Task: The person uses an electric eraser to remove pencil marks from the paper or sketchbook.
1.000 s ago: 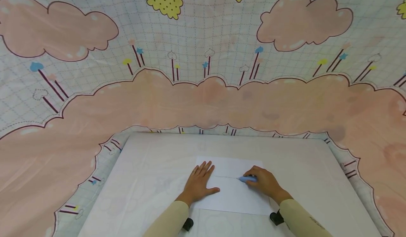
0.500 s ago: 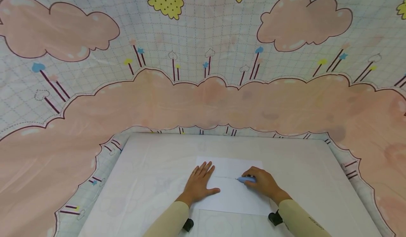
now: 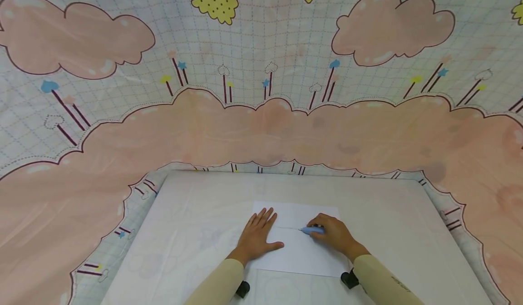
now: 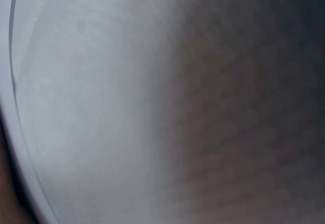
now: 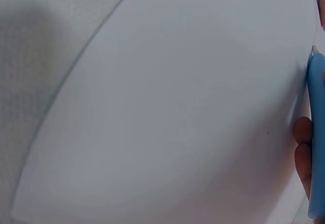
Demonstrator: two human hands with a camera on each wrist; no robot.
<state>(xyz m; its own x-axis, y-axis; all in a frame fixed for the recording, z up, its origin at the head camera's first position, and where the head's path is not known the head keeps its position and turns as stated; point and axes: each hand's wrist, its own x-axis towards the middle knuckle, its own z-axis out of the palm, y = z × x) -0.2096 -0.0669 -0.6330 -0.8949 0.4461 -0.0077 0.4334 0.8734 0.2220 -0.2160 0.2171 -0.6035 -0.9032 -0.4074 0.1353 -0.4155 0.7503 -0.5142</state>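
A white sheet of paper (image 3: pixel 294 257) lies flat on the white tabletop, with a thin line running across its middle. My left hand (image 3: pixel 255 239) rests on its left part, fingers spread and thumb out to the side. My right hand (image 3: pixel 335 234) grips a blue utility knife (image 3: pixel 312 229) with a black part on top. Its tip points left and meets the line on the sheet. In the right wrist view the knife (image 5: pixel 317 132) shows at the right edge with fingertips (image 5: pixel 303 131) against it. In the left wrist view, a dark blur hides the left hand's work.
The white table (image 3: pixel 196 218) extends on all sides of the sheet. Behind it hangs a patterned cloth (image 3: pixel 261 137) with pink clouds. A rectangular edge (image 3: pixel 302 273) shows just in front of the sheet. Black wrist devices (image 3: pixel 349 278) sit beneath both forearms.
My right hand has slid a little to the left, taking the utility knife's tip along the line on the sheet. The left hand has stayed in place.
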